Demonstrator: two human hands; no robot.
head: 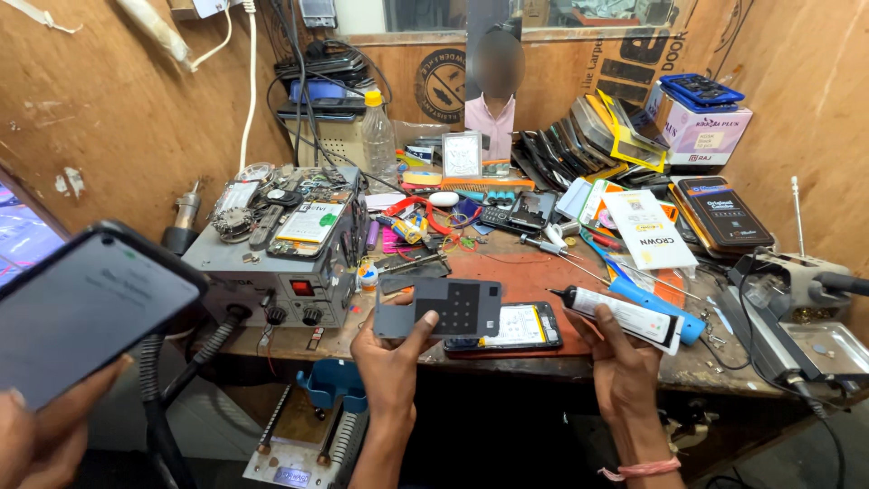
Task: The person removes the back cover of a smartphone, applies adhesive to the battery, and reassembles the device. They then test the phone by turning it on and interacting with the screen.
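My left hand (391,358) is shut on a flat grey phone back panel (444,308) with small holes, held level just above the bench's front edge. My right hand (625,362) grips a white glue tube (626,316) whose black nozzle points left, towards the panel. Between the two hands an opened phone (518,328) lies flat on the wooden bench (543,272), partly hidden by the panel.
At lower left another person's hand (36,435) holds a lit phone (81,308). A grey rework station (290,285) topped with phone parts stands left. A blue-handled screwdriver (659,305), boxes, stacked phones and a bottle (378,136) crowd the bench. A person (493,113) sits behind it.
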